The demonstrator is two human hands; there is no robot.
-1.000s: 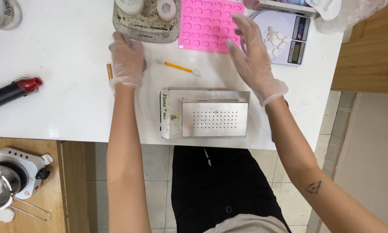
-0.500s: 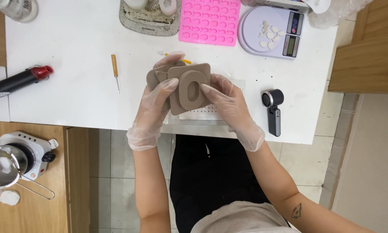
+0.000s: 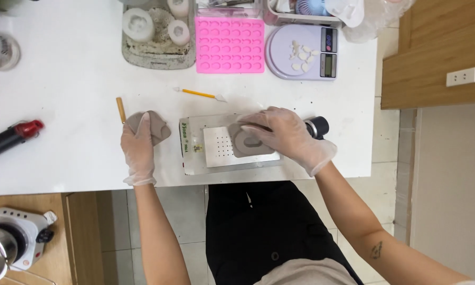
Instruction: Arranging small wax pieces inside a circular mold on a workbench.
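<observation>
1. Mold (image 3: 250, 143), a grey-brown slab with an oval hollow in its middle, lies flat on the perforated metal plate (image 3: 219, 142) of a low box near the table's front edge, at about 6 o'clock on the table.
2. Right hand (image 3: 285, 134), gloved, lies spread over the mold's right side, fingers flat and pressing on it rather than curled around it.
3. Left hand (image 3: 138, 148), gloved, rests flat on a second grey slab (image 3: 161, 126) at 9 o'clock from the plate; its palm covers most of that piece, fingers loose and not gripping.
4. White table (image 3: 63, 84) runs across the upper part of the view; wooden cabinets and a tiled floor lie below and to the right.
5. At 12 o'clock from the plate stand a pink tray (image 3: 230, 45) of small cavities, a grey tray (image 3: 158, 34) with white round molds, and a scale (image 3: 301, 53) with white chips on it.
6. A yellow swab (image 3: 198, 93) lies between the pink tray and the plate; a short wooden stick (image 3: 120, 109) lies just beside the left fingertips.
7. A black cylinder (image 3: 317, 126) sits at 3 o'clock, touching or just beside the right hand.
8. A red-and-black tool (image 3: 10, 138) lies at 9 o'clock near the table's left edge, with bare table between it and the left hand.
</observation>
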